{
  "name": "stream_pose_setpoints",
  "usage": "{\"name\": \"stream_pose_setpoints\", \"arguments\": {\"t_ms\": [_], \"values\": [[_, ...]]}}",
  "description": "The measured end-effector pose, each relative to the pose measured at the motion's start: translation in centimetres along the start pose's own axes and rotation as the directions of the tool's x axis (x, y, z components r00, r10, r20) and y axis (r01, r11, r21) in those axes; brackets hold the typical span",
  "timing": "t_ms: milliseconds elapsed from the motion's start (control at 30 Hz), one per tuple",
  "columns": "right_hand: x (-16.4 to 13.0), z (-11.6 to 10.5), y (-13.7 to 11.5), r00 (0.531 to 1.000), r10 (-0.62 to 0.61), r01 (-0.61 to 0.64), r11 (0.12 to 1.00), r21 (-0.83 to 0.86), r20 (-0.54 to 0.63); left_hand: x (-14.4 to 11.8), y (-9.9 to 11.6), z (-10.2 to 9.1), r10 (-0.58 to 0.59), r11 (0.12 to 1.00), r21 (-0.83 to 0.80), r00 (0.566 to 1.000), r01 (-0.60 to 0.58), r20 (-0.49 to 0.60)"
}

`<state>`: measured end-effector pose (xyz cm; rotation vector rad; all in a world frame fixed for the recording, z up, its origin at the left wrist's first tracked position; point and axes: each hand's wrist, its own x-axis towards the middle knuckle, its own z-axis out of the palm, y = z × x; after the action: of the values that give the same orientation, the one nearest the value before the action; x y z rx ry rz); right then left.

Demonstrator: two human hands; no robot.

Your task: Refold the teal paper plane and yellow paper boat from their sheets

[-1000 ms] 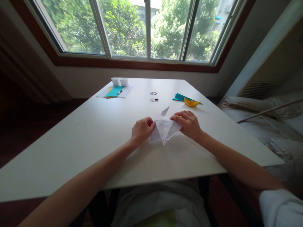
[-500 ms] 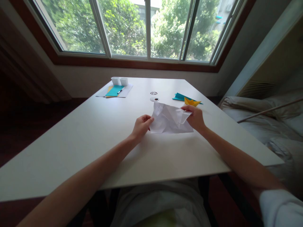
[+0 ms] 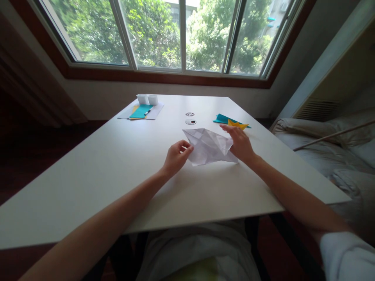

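A creased sheet of white paper (image 3: 208,147) is raised over the near middle of the table, its surface crossed by fold lines. Thumb and fingers of my left hand (image 3: 178,154) pinch its left edge. On the other side, my right hand (image 3: 240,143) is against the paper's right end, its fingers stretched out and apart; its thumb is mostly hidden. Just beyond those fingertips sits a folded yellow paper boat (image 3: 238,125), beside a folded teal paper piece (image 3: 227,118).
Far left on the white table (image 3: 96,187) lie teal paper (image 3: 141,111), white sheets and a pen (image 3: 149,111), with two small white containers (image 3: 147,100) behind. Two round flat discs (image 3: 190,121) lie near the middle. A covered sofa (image 3: 322,144) stands to the right.
The right fingers have lifted and straightened off the paper's upper edge. The paper's upper left corner now points out leftward, and its right end has folded inward.
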<state>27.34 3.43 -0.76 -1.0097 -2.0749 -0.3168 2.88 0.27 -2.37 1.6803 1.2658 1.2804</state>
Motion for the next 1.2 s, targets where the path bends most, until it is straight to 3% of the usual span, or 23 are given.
{"name": "stream_pose_setpoints", "arguments": {"t_ms": [100, 200, 333, 500, 700, 833, 967, 1067, 1133, 1200], "values": [[0.0, -0.4, -0.7, 0.969, -0.226, 0.230, 0.973, -0.030, 0.104, -0.1, -0.1, 0.0, 0.050, 0.993, 0.106, 0.999, -0.050, 0.004], [0.1, -0.7, -1.5, 0.924, -0.323, 0.331, 0.944, -0.004, 0.205, 0.0, 0.0, 0.0, 0.115, 0.977, 0.184, 0.993, -0.108, -0.029], [0.3, -0.9, -1.7, 0.909, -0.319, 0.330, 0.944, 0.002, 0.269, 0.1, 0.1, -0.1, 0.222, 0.947, 0.263, 0.969, -0.186, -0.112], [0.4, -1.0, -1.4, 0.945, -0.265, 0.283, 0.957, -0.071, 0.189, 0.1, 0.8, -0.2, 0.303, 0.928, 0.298, 0.919, -0.224, -0.254], [0.7, -1.0, -2.3, 0.949, -0.275, 0.289, 0.955, -0.073, 0.154, 0.4, 1.5, -0.6, 0.479, 0.822, 0.461, 0.843, -0.334, -0.243], [0.6, -0.4, -3.2, 0.982, -0.187, 0.187, 0.982, 0.000, 0.016, 0.3, 1.6, -0.3, 0.523, 0.771, 0.513, 0.835, -0.377, -0.172], [0.3, 0.9, -3.6, 0.984, 0.105, -0.074, 0.975, 0.209, -0.144, -0.1, 1.6, 0.1, 0.607, 0.667, 0.561, 0.794, -0.491, -0.027], [0.0, 1.7, -3.6, 0.966, 0.242, -0.181, 0.889, 0.421, -0.095, -0.3, 1.5, 0.3, 0.648, 0.589, 0.582, 0.758, -0.561, 0.076], [-0.2, 1.9, -3.8, 0.964, 0.257, -0.195, 0.848, 0.493, -0.060, -0.3, 1.3, 0.3, 0.662, 0.551, 0.605, 0.743, -0.574, 0.102], [-0.4, 2.0, -4.3, 0.969, 0.239, -0.179, 0.861, 0.475, -0.068, -0.2, 1.2, 0.4, 0.672, 0.517, 0.653, 0.735, -0.553, 0.090]]}}
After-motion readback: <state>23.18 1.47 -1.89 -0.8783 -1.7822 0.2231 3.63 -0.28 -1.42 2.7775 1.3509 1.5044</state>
